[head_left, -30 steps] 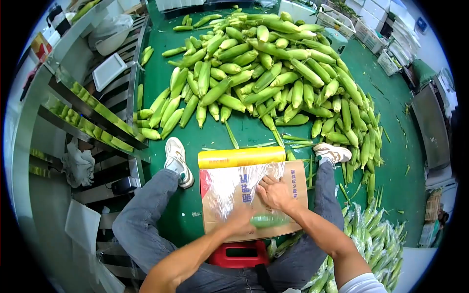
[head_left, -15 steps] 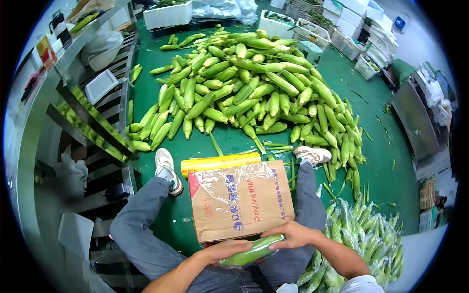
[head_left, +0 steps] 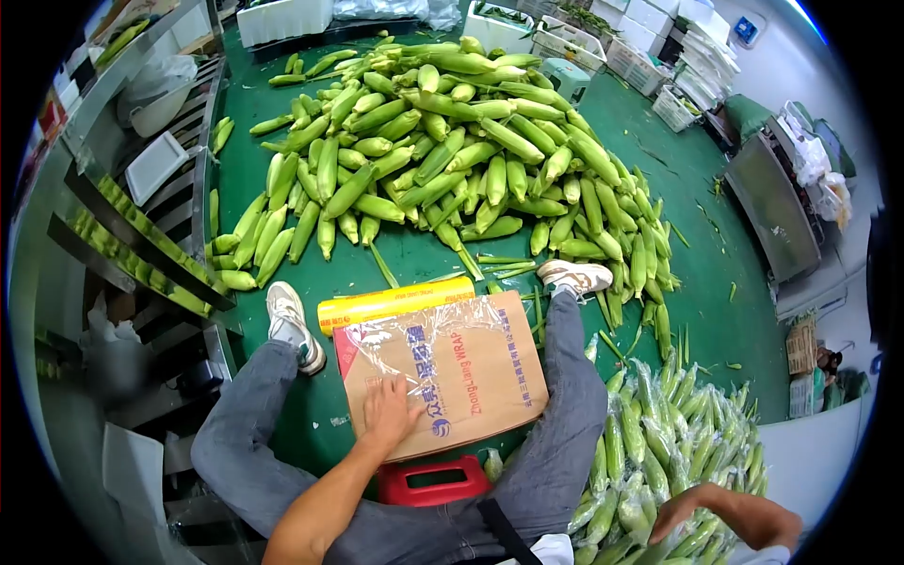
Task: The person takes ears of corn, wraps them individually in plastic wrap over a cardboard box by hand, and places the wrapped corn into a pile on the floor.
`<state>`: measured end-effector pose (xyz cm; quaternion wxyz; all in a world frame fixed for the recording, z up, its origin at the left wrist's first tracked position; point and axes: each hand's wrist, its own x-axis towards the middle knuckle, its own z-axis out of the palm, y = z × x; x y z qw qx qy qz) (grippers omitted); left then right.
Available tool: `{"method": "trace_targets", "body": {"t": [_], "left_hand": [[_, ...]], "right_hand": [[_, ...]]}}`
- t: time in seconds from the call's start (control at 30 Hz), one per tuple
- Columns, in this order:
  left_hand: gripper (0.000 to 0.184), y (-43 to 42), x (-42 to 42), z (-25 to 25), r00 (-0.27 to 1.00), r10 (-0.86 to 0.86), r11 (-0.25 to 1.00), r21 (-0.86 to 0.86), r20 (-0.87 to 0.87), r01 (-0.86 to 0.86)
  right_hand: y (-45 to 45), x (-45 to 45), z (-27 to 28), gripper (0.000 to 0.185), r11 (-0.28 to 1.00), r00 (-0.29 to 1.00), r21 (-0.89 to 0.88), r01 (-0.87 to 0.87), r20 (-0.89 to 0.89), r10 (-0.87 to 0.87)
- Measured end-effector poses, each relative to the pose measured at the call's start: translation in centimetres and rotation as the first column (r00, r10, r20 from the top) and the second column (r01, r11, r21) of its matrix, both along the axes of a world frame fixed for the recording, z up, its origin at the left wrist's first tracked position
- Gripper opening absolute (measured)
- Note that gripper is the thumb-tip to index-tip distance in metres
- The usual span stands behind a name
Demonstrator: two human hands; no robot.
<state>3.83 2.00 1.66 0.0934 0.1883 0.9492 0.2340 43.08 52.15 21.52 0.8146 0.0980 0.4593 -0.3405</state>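
My left hand (head_left: 391,411) lies flat with fingers spread on a brown cardboard box (head_left: 494,377) between my legs. The box has blue and red print and clear film over its top. Against its far edge is a yellow roll of plastic wrap (head_left: 395,304). My right hand (head_left: 680,513) reaches down at the lower right, its fingers curled around a film-wrapped ear of corn (head_left: 662,548), partly hidden by the hand. Beneath it lies a pile of wrapped corn (head_left: 650,433). A red plastic stool (head_left: 433,482) shows between my thighs.
A large heap of unwrapped corn in green husks (head_left: 452,141) covers the green floor ahead. A metal rack (head_left: 179,217) stands at left. White crates (head_left: 570,42) line the back, and a grey panel (head_left: 777,207) leans at right.
The wrapped ear of corn that both hands held has left my lap. My left hand has moved onto the box; my right hand has swung right to the wrapped pile. The view has shifted.
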Motion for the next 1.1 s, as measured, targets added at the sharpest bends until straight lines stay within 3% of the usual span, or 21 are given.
{"method": "trace_targets", "body": {"t": [0.07,0.13,0.17,0.2,0.23,0.27,0.33,0.43,0.53,0.6,0.7,0.8,0.83,0.87,0.9,0.93,0.97,1.0,1.03,1.07,1.1], "left_hand": [[0.041,0.0,-0.2,-1.2,0.994,-0.073,0.997,-0.034,-0.087,0.07],[0.026,-0.2,-0.3,-2.6,0.991,-0.132,0.991,0.006,-0.025,0.132],[0.019,-0.2,-0.6,-3.6,0.986,-0.156,0.984,0.075,-0.055,0.159],[0.012,-0.3,-0.8,-5.0,0.981,-0.17,0.973,0.143,-0.089,0.181],[0.008,-0.6,-1.0,-5.7,0.976,-0.181,0.957,0.206,-0.122,0.203],[0.008,-1.0,-1.3,-5.1,0.978,-0.175,0.952,0.234,-0.11,0.196],[0.009,-2.2,-1.2,-2.0,0.982,-0.175,0.939,0.287,-0.078,0.19],[0.004,-5.4,-1.8,0.2,0.978,-0.209,0.948,0.248,0.018,0.198],[0.009,-6.8,-2.1,1.2,0.911,-0.377,0.919,-0.053,0.167,0.39],[0.013,-7.6,-1.0,0.3,0.88,-0.442,0.872,-0.149,0.172,0.467],[0.016,-8.9,-0.5,-2.7,0.813,-0.507,0.835,-0.07,0.287,0.546],[0.017,-8.0,-0.2,-2.5,0.807,-0.456,0.835,-0.133,0.376,0.533],[0.016,-7.6,-0.3,-2.1,0.797,-0.423,0.827,-0.176,0.431,0.534],[0.017,-7.0,-0.5,-1.6,0.797,-0.354,0.854,-0.178,0.49,0.489],[0.017,-6.8,-0.2,-2.0,0.814,-0.32,0.875,-0.18,0.485,0.45],[0.017,-6.4,-0.1,-2.3,0.828,-0.288,0.892,-0.179,0.481,0.414],[0.018,-5.9,-0.4,-1.8,0.808,-0.275,0.893,-0.173,0.521,0.415],[0.018,-5.5,-0.9,-1.3,0.79,-0.259,0.893,-0.174,0.556,0.415],[0.02,-4.9,-1.2,-1.4,0.728,-0.182,0.91,-0.167,0.661,0.379],[0.022,-5.1,-0.6,-2.8,0.711,-0.221,0.906,-0.13,0.668,0.403],[0.018,-4.8,0.3,-2.0,0.891,-0.082,0.983,-0.112,0.447,0.146]], "right_hand": [[-2.1,-7.9,-2.9,0.053,0.927,0.845,0.27,-0.259,-0.402,0.353],[-8.9,-21.1,-0.9,0.032,0.593,0.357,0.795,-0.125,-0.522,0.775],[-9.8,-25.3,-4.3,0.033,0.682,0.078,0.612,0.4,-0.764,0.64],[-12.0,-30.3,-6.3,0.037,0.741,-0.19,0.338,0.58,-0.829,0.526],[-13.9,-34.8,-9.5,0.04,0.792,-0.449,0.174,0.586,-0.744,0.495],[-15.7,-38.4,-12.8,0.045,0.802,-0.494,0.135,0.582,-0.724,0.481],[-18.9,-43.3,-16.6,0.035,0.83,-0.345,0.296,0.473,-0.805,0.484],[-16.2,-44.2,-23.3,0.023,0.903,-0.381,0.341,0.262,-0.823,0.421],[-11.1,-40.5,-20.0,0.013,0.96,-0.404,0.244,0.137,-0.871,0.279],[-8.1,-37.6,-19.4,0.011,0.989,-0.21,0.147,-0.015,-0.967,0.14],[-8.6,-34.0,-20.4,0.011,0.986,-0.066,0.167,-0.023,-0.984,0.165],[-7.6,-38.4,-20.3,0.015,0.984,0.442,0.129,-0.119,-0.881,0.169],[-5.3,-42.1,-21.6,0.019,0.968,0.662,-0.115,-0.225,-0.747,0.065],[-7.8,-47.9,-18.8,0.026,0.885,0.52,0.308,-0.348,-0.723,0.456],[-10.8,-53.9,-15.6,0.035,0.615,0.385,0.641,-0.46,-0.48,0.788],[-11.5,-58.5,-16.9,0.046,0.605,0.045,0.789,-0.107,-0.604,0.796],[-13.4,-64.2,-21.3,0.052,0.701,-0.173,0.695,0.159,-0.68,0.713],[-19.7,-69.8,-20.5,0.058,0.876,-0.238,0.261,0.405,-0.895,0.377],[-24.9,-74.7,-23.0,0.062,0.85,-0.408,-0.126,0.512,-0.906,0.112],[-29.3,-79.9,-26.4,0.069,0.794,-0.336,-0.187,0.579,-0.942,0.023],[-34.0,-84.6,-29.3,0.075,0.66,-0.133,-0.229,0.716,-0.972,-0.193]]}}
